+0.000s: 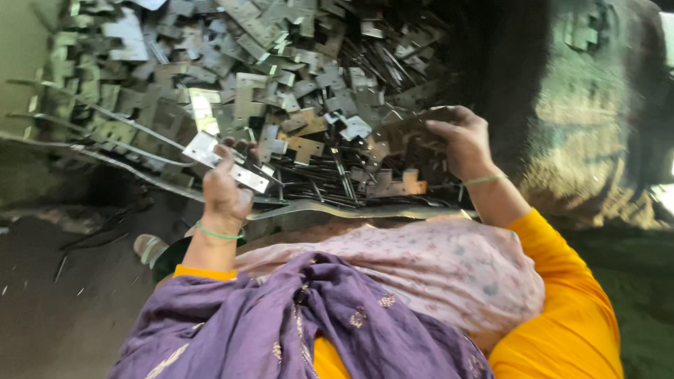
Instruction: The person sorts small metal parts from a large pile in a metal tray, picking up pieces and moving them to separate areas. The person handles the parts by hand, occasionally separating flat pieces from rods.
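Hinge plate (226, 163) gripped in the left hand (226, 193); right hand (460, 144) clutches dark plates beyond — sharp edges could nick fingers, I'd say.

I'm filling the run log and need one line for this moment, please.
left hand: holds flat metal hinge | right hand: reaching into pile of metal plates | tray rim: in front of lap

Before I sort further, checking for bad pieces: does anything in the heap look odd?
One plate at the heap's near edge looks rusty orange among grey ones. The left hand holds a grey hinge.
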